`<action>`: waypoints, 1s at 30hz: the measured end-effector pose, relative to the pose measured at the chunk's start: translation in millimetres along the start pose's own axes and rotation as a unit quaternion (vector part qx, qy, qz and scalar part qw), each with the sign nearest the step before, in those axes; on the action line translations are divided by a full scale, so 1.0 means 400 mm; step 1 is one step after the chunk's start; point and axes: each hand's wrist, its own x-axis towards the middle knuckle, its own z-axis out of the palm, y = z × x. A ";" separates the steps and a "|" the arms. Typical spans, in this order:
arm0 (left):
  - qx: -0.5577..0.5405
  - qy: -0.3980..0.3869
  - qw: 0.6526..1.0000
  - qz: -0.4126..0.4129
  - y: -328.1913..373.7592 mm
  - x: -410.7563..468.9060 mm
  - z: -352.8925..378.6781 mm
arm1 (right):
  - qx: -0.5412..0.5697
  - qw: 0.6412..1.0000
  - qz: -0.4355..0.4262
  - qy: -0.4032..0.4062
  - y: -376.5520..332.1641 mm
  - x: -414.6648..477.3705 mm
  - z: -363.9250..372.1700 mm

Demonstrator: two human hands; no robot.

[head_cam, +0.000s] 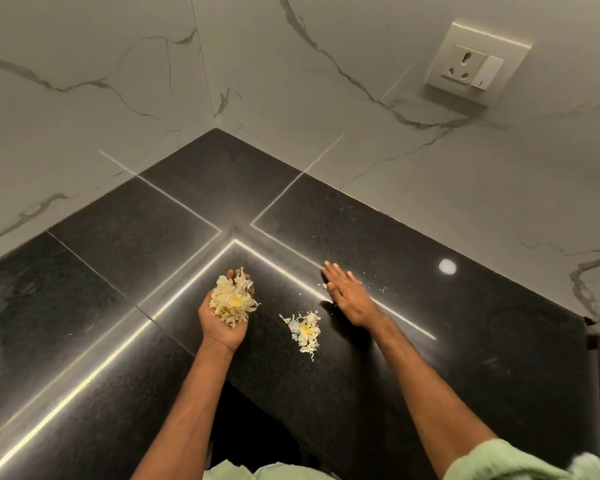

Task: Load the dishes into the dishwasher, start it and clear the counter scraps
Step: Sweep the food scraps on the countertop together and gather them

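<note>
Left hand point(222, 329): palm up, cupped, fingers curled round one heap of scraps point(232, 297). Right hand point(349, 296): palm down, fingers straight and together, laid flat on the table point(465, 348), holding nothing. Between the two hands lies one pile point(305, 330) on the table. A few loose bits point(383, 289) lie beside the right hand. One socket point(477, 65) is on the wall.

I count two hands in view, the left hand point(222, 327) and the right hand point(349, 297). There are two heaps of pale scraps, a cupped heap point(232, 301) in the left palm and a loose heap point(305, 330) on the one black surface point(447, 358), plus a few stray flecks point(383, 289) too small for me to count. On the wall point(326, 98) I make out one socket plate point(477, 64) with one switch point(487, 74).
</note>
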 end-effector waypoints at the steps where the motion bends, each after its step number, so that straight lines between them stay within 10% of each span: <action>1: 0.001 -0.003 1.000 0.000 -0.002 0.001 0.003 | -0.006 0.999 -0.026 -0.029 -0.014 -0.008 0.012; 5: 0.002 -0.024 1.000 0.004 -0.009 0.012 0.011 | 0.050 0.991 -0.091 -0.082 -0.061 -0.079 0.042; 11: 0.021 -0.026 0.999 0.001 -0.030 0.000 0.022 | 0.062 0.974 0.127 0.176 0.158 -0.122 -0.095; 20: 0.044 -0.026 0.999 0.009 -0.067 -0.038 0.042 | -0.008 0.999 0.012 0.036 0.087 -0.086 -0.003; 23: 0.038 -0.029 0.999 0.018 -0.080 -0.051 0.048 | 0.148 0.989 -0.021 0.015 0.015 -0.114 0.048; 30: 0.014 0.003 0.999 0.037 -0.136 -0.131 0.101 | 0.709 0.685 0.035 0.161 -0.250 -0.126 0.077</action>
